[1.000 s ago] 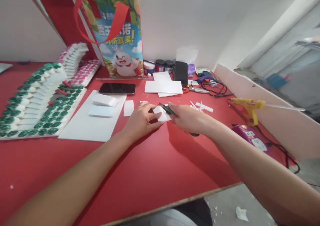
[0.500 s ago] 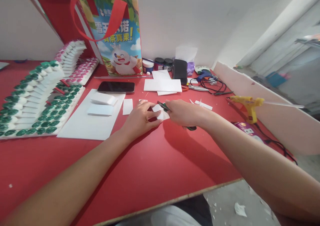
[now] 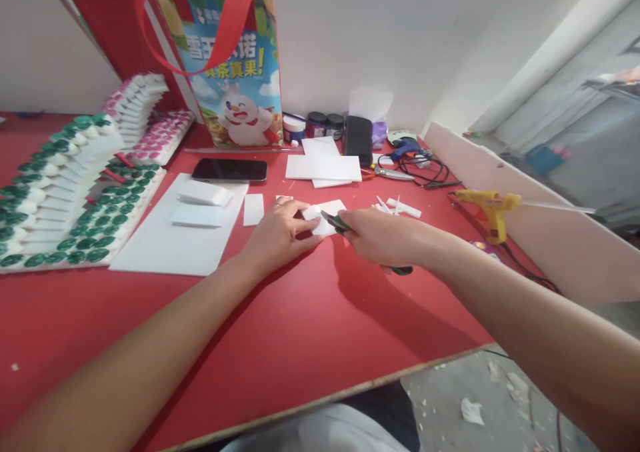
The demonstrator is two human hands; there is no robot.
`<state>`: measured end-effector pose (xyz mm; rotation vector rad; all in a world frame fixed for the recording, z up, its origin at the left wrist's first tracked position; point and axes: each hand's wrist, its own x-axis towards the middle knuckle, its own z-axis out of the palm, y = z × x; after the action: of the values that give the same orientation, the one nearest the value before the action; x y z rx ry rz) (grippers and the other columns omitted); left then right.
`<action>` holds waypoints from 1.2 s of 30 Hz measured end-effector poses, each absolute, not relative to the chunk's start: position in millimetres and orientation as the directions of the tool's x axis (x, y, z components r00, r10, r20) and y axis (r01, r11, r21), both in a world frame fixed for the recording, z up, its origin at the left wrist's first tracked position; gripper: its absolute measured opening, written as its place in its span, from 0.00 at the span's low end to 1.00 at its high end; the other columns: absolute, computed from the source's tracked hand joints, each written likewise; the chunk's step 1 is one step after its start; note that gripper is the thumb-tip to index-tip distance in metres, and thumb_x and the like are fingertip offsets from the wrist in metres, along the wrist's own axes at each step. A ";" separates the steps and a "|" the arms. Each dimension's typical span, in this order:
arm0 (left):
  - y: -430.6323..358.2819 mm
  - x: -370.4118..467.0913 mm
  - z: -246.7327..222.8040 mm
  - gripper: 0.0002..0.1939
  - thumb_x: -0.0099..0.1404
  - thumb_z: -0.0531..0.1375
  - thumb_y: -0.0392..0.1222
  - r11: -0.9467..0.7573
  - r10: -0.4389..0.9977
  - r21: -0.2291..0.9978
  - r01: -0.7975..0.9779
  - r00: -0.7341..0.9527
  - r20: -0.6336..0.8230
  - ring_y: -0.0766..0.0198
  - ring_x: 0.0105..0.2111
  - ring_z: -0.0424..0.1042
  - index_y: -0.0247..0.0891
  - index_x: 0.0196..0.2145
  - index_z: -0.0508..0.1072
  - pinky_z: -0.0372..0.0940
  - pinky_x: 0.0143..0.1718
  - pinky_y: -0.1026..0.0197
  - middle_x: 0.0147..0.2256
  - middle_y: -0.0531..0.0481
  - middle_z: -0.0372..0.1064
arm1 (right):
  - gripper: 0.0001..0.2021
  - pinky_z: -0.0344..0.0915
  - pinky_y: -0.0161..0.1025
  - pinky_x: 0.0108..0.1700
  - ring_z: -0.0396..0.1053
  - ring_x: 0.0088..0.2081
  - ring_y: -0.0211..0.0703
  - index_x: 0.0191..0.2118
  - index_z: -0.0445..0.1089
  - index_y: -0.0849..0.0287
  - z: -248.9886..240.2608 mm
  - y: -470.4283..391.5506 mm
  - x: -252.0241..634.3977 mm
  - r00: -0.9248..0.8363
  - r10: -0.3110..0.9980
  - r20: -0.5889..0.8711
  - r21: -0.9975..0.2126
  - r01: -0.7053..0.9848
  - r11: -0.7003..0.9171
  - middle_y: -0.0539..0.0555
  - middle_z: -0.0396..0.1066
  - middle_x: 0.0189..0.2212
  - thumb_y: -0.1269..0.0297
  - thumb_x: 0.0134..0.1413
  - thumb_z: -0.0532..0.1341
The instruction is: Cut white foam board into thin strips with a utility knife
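My right hand (image 3: pixel 377 235) is closed round a utility knife (image 3: pixel 336 221) with a dark green handle. Its blade points left and rests over a small white board piece (image 3: pixel 327 229). Fingertips of my left hand (image 3: pixel 283 229) pinch and press that piece against the red table, just left of the blade. Part of the piece is hidden under the fingers. Thin white offcuts (image 3: pixel 395 205) lie beyond my right hand. A small white rectangle (image 3: pixel 253 210) lies left of my left hand.
A large white sheet (image 3: pixel 170 252) with folded pieces and a phone (image 3: pixel 230 170) are at left. White cards (image 3: pixel 323 167), pliers or scissors (image 3: pixel 393 173) and paint jars (image 3: pixel 316 125) lie behind. A yellow glue gun (image 3: pixel 493 209) stands right, a green-topped model (image 3: pixel 80 199) far left.
My right hand and the knife have moved right and slightly down, leaving more of the white piece in sight. Another thin sliver shows among the offcuts. The view has shifted slightly.
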<state>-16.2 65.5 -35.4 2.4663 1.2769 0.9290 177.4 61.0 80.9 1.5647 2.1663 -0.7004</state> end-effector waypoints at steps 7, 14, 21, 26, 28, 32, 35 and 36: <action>65.5 -16.2 -39.4 0.14 0.65 0.61 0.50 -0.596 0.797 0.479 0.644 0.401 0.452 0.53 0.46 0.66 0.40 0.41 0.82 0.64 0.49 0.47 0.46 0.40 0.72 | 0.13 0.51 0.35 0.18 0.63 0.15 0.38 0.48 0.64 0.60 84.4 28.8 188.5 -0.296 0.774 -0.560 -0.155 0.955 0.253 0.58 0.73 0.31 0.68 0.60 0.49; 65.0 -15.8 -39.8 0.13 0.64 0.62 0.48 -0.593 0.797 0.479 0.647 0.389 0.462 0.54 0.45 0.66 0.40 0.40 0.82 0.64 0.49 0.49 0.46 0.41 0.72 | 0.22 0.47 0.37 0.21 0.60 0.16 0.38 0.59 0.60 0.64 79.2 11.1 195.0 -0.313 0.793 -0.522 -0.111 0.947 0.301 0.57 0.72 0.30 0.73 0.59 0.49; 64.5 -15.5 -39.7 0.11 0.63 0.63 0.48 -0.594 0.796 0.490 0.638 0.375 0.476 0.51 0.46 0.67 0.41 0.38 0.82 0.65 0.50 0.44 0.46 0.40 0.73 | 0.22 0.48 0.35 0.20 0.63 0.17 0.40 0.60 0.60 0.60 81.3 3.3 210.2 -0.312 0.797 -0.517 -0.230 0.948 0.221 0.53 0.69 0.25 0.72 0.61 0.49; 62.1 -18.9 -31.3 0.16 0.63 0.63 0.49 -0.621 0.781 0.529 0.579 0.398 0.481 0.51 0.49 0.69 0.42 0.47 0.79 0.62 0.56 0.42 0.50 0.41 0.73 | 0.08 0.54 0.32 0.16 0.62 0.14 0.36 0.45 0.64 0.55 92.3 10.5 224.1 -0.204 0.891 -0.404 -0.489 0.872 -0.022 0.47 0.65 0.22 0.64 0.62 0.53; 59.3 -20.1 -25.2 0.24 0.63 0.64 0.49 -0.623 0.780 0.564 0.542 0.381 0.497 0.51 0.53 0.68 0.42 0.56 0.73 0.61 0.58 0.43 0.53 0.42 0.71 | 0.05 0.56 0.32 0.16 0.62 0.14 0.36 0.36 0.61 0.55 90.6 20.7 222.1 -0.139 0.957 -0.253 -0.639 0.767 -0.058 0.45 0.63 0.19 0.61 0.61 0.55; 52.6 -22.0 -15.7 0.32 0.63 0.65 0.49 -0.607 0.789 0.611 0.507 0.298 0.537 0.52 0.58 0.65 0.44 0.63 0.64 0.59 0.61 0.45 0.58 0.43 0.67 | 0.10 0.55 0.31 0.15 0.59 0.13 0.34 0.32 0.57 0.55 72.7 51.3 199.8 -0.082 0.981 -0.177 -0.894 0.429 -0.125 0.43 0.60 0.14 0.60 0.58 0.60; 49.8 -25.0 -13.1 0.34 0.62 0.65 0.50 -0.569 0.817 0.645 0.510 0.260 0.515 0.52 0.60 0.64 0.45 0.64 0.62 0.59 0.62 0.47 0.60 0.44 0.66 | 0.11 0.55 0.30 0.15 0.57 0.13 0.33 0.31 0.59 0.56 54.0 70.7 180.2 -0.134 0.960 -0.244 -0.949 0.237 -0.208 0.42 0.59 0.12 0.61 0.55 0.63; 49.7 -26.5 -12.7 0.34 0.62 0.65 0.50 -0.558 0.825 0.655 0.510 0.251 0.507 0.53 0.60 0.64 0.45 0.64 0.63 0.59 0.62 0.47 0.60 0.44 0.66 | 0.10 0.55 0.30 0.15 0.56 0.13 0.33 0.32 0.60 0.56 48.2 74.7 175.6 -0.149 0.961 -0.231 -0.961 0.191 -0.201 0.42 0.59 0.12 0.62 0.54 0.64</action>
<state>-26.5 49.7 -12.7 2.1726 1.2237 1.2190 175.6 74.7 48.2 2.2647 2.1653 -2.2571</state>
